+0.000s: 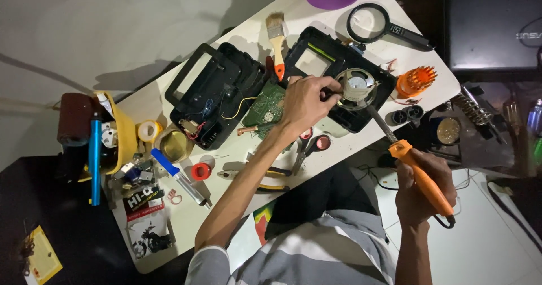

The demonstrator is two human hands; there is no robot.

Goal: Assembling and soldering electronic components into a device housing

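Right hand (pixel 423 192), at lower right of the frame, is clenched around the orange handle of a soldering iron (pixel 415 172), whose metal tip reaches up-left to the round speaker (pixel 357 87) seated in the black casing half (pixel 339 76) at upper centre. Left hand (pixel 305 101), at centre, has its fingers pinched at the speaker's left rim; what they grip cannot be made out. A green circuit board (pixel 266 105) lies just left of that hand, a second black casing half (pixel 212 96) further left, scissors (pixel 310 145) below.
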